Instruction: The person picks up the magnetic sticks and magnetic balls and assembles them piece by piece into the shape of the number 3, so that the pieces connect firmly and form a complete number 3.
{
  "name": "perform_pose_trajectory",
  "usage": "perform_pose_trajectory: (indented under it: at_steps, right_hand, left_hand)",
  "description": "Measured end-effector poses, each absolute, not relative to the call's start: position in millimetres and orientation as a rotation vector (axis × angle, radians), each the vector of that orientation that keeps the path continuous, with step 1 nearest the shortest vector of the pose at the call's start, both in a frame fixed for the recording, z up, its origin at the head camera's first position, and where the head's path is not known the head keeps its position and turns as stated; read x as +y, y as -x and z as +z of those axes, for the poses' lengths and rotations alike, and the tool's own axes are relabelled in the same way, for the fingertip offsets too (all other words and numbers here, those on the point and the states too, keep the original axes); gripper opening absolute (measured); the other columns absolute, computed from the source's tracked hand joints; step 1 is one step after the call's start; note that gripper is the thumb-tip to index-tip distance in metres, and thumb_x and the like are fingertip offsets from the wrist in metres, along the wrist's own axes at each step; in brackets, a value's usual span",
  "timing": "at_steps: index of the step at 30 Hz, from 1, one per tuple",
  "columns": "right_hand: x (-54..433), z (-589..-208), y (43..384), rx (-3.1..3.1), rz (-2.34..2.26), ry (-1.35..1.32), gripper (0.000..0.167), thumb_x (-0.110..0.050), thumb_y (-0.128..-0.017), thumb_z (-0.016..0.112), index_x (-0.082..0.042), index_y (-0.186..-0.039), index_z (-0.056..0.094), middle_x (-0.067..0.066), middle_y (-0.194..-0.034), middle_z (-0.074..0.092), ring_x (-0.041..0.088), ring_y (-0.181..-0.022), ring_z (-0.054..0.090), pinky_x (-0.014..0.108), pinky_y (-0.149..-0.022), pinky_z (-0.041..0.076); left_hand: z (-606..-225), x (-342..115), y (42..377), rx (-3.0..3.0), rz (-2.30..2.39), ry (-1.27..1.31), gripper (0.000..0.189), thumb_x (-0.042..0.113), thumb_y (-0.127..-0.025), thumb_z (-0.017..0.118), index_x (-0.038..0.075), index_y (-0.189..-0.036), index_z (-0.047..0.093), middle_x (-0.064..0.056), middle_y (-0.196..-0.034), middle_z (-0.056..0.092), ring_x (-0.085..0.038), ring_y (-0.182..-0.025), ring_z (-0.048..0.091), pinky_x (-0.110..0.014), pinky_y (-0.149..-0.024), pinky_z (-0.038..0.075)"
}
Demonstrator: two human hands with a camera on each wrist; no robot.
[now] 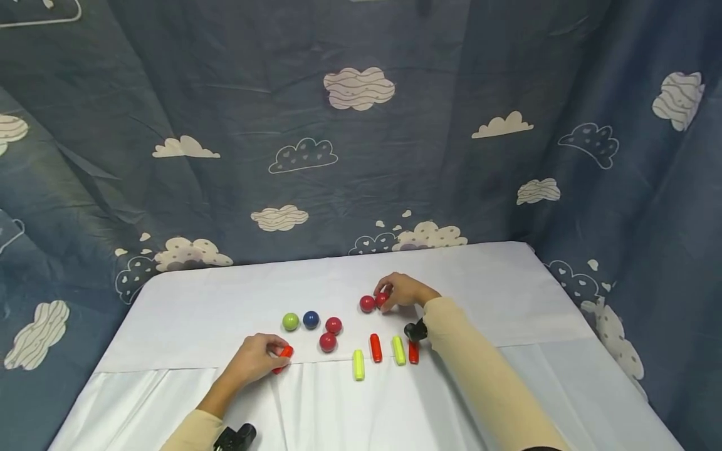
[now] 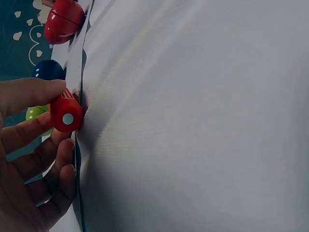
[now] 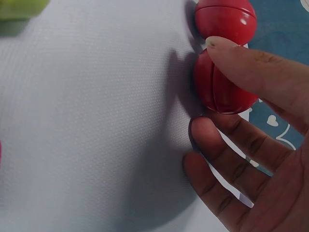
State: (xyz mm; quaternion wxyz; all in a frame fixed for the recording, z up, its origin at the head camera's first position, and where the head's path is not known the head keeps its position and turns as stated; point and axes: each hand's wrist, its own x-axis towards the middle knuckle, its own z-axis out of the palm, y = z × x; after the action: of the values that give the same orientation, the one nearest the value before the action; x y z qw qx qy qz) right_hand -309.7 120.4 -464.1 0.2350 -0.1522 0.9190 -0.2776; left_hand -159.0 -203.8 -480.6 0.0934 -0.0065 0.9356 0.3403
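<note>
In the head view my left hand pinches a short red rod at the left of the white table. The left wrist view shows the rod end-on, with a pale dot on its tip, between thumb and forefinger. Farther back, my right hand grips a glossy red ball beside another red ball. A groove runs round the gripped ball in the right wrist view, where the thumb lies on it and the other red ball sits right next to it.
Between the hands lie a green ball, a blue ball and two red balls. A row of red rods and yellow-green rods lies nearer the right forearm. A dark cloud-patterned curtain hangs behind the white table.
</note>
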Motion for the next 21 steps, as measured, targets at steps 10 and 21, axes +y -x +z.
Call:
perform_pose_trajectory:
  at_steps: [10,21]
  right_hand:
    - [121,-467,310,2.513,-0.778,0.392,0.036,-0.01,-0.075,0.081,-0.017,-0.108,0.07,0.004,-0.102,0.061,0.021,-0.093,0.053,0.04,-0.089,0.044]
    - [123,-465,310,2.503,-0.802,0.385,0.036,-0.009,-0.075,0.081,-0.016,-0.108,0.07,0.005,-0.103,0.061,0.022,-0.093,0.052,0.04,-0.089,0.043]
  left_hand:
    - [-477,-202,159,2.75,1.023,0.027,0.026,0.005,-0.074,0.076,0.0,-0.099,0.07,0.0,-0.078,0.061,-0.013,-0.069,0.054,-0.027,-0.059,0.046]
    - [-468,-198,158,2.754,0.998,-0.081,0.025,0.005,-0.072,0.078,0.001,-0.096,0.073,0.001,-0.073,0.06,-0.013,-0.065,0.051,-0.027,-0.058,0.042]
